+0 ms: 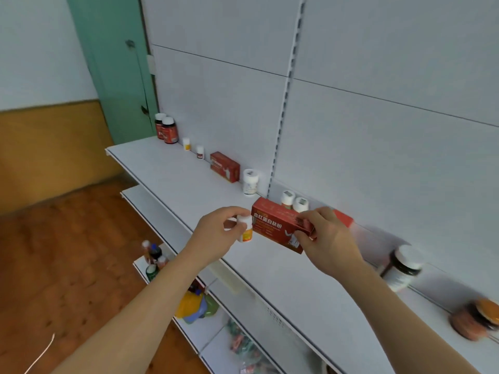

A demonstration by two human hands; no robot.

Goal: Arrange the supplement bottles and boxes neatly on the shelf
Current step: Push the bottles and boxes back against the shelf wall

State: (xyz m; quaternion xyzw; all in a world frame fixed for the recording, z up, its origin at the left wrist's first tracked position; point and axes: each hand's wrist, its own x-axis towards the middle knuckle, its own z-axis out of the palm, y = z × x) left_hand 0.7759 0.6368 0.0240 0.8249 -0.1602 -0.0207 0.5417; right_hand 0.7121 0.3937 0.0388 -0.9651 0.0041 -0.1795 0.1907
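I see L hand pinching 1 small white bottle, R hand gripping 1 red box, both above shelf. Behind: 2 white-capped bottles. Farther along: 1 white bottle, 1 red box, 2 tiny bottles, 2 dark bottles.

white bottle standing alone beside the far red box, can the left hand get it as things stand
Probably not yet: the left hand already holds a small white and yellow bottle, though the path to the lone white bottle looks unobstructed.
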